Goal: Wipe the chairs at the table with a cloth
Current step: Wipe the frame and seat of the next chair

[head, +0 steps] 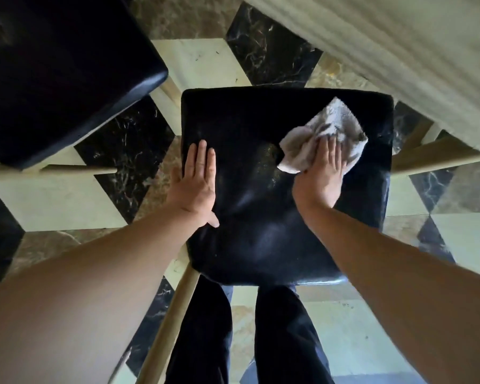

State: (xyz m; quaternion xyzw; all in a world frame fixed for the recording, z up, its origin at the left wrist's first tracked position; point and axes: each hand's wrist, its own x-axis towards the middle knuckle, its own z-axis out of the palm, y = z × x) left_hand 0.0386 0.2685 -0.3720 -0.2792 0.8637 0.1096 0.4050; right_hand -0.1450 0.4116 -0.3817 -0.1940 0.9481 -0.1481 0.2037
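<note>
A chair with a black padded seat (261,217) stands straight below me, its pale wooden frame showing at the sides. A crumpled grey-white cloth (327,128) lies on the seat's far right part. My right hand (323,176) presses flat on the cloth's near edge, fingers together. My left hand (198,184) rests flat on the seat's left edge, fingers stretched out, holding nothing. A second black-seated chair (61,79) stands at the upper left.
The table, covered by a pale cloth (399,45), overhangs at the upper right, close to the seat's far right corner. The floor is patterned marble in cream, brown and black tiles (53,200). My dark-trousered legs (205,328) stand just behind the chair.
</note>
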